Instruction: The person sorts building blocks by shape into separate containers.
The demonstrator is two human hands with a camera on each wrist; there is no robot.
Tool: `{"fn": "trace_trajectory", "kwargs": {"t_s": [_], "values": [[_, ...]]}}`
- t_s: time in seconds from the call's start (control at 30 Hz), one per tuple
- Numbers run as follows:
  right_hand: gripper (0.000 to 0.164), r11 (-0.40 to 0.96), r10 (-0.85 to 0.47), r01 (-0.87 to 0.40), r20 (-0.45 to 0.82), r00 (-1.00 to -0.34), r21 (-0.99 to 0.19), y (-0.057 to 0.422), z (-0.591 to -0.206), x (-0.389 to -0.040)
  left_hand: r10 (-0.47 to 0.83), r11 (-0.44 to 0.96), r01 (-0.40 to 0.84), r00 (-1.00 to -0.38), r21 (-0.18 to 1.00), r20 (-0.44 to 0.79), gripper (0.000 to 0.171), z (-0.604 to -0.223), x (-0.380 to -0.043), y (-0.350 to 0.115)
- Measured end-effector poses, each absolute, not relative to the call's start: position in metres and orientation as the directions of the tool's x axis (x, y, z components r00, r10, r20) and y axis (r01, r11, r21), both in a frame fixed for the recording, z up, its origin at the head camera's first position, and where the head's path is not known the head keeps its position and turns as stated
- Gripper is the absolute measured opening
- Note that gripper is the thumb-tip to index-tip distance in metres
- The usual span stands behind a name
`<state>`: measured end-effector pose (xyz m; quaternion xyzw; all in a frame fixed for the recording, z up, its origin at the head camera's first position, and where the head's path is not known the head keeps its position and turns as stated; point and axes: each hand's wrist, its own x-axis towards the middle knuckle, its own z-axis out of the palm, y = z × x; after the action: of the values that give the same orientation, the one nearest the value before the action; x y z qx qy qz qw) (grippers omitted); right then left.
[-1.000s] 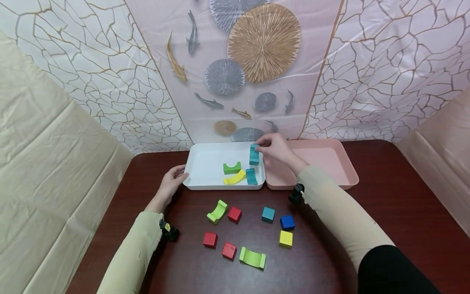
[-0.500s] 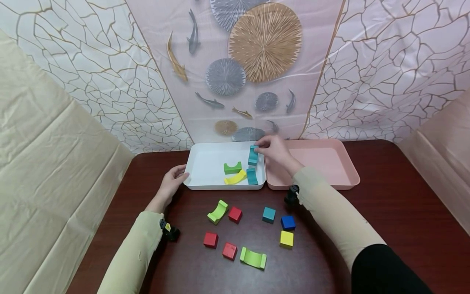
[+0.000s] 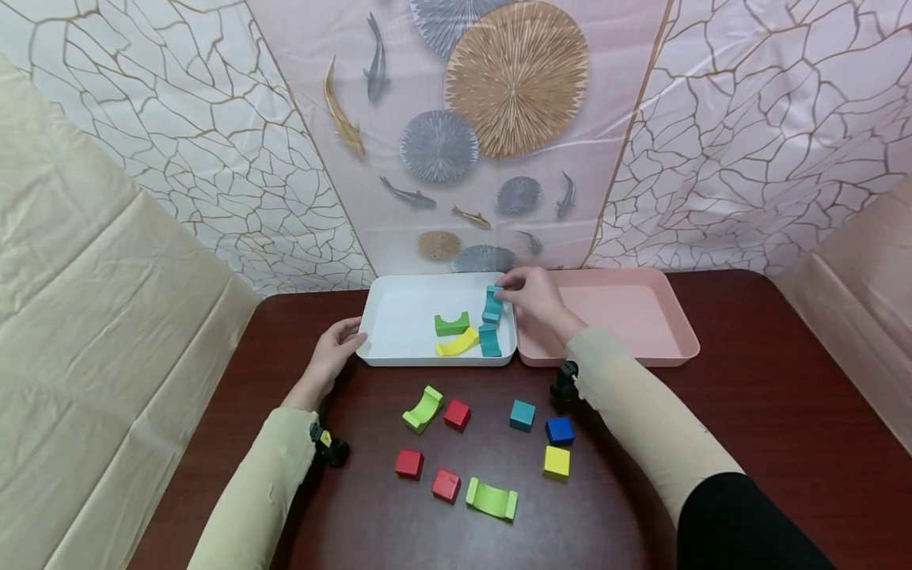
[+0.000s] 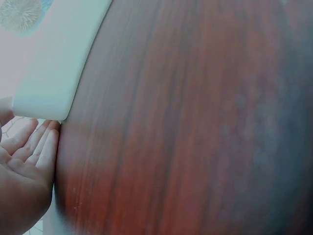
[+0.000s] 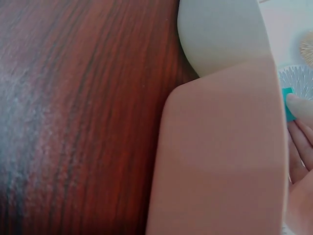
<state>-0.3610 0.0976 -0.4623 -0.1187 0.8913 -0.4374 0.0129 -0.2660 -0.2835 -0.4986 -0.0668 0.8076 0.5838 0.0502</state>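
My right hand pinches a teal arched block between thumb and fingertips, low at the right end of the white tray. Whether the block touches the tray floor I cannot tell. Just in front of it lies a second teal arched block. A green arch block and a yellow curved block are beside these in the tray. My left hand grips the tray's left edge, thumb at the rim; in the left wrist view its fingers reach along the tray's outer side.
A pink tray adjoins the white one on the right, under my right forearm. On the dark table stand several cubes, among them red, teal, blue and yellow. Two light-green curved blocks lie there too.
My right hand has lowered the teal arched block slightly, close behind the other teal one. The left hand stays at the tray edge.
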Motion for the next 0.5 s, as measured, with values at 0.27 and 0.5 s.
{"fn": "trace_trajectory", "kwargs": {"t_s": [0.27, 0.5], "values": [[0.019, 0.608, -0.213, -0.193, 0.075, -0.974, -0.77, 0.0968, -0.4651, -0.3611, -0.037, 0.287, -0.146, -0.989, 0.947, -0.141, 0.055, -0.4969, -0.2655, -0.2835], [0.018, 0.606, -0.259, -0.234, 0.089, -0.962, -0.76, 0.0974, -0.468, -0.3592, -0.034, 0.293, -0.163, -0.987, 0.942, -0.16, 0.056, -0.4958, -0.2642, -0.2827]]}}
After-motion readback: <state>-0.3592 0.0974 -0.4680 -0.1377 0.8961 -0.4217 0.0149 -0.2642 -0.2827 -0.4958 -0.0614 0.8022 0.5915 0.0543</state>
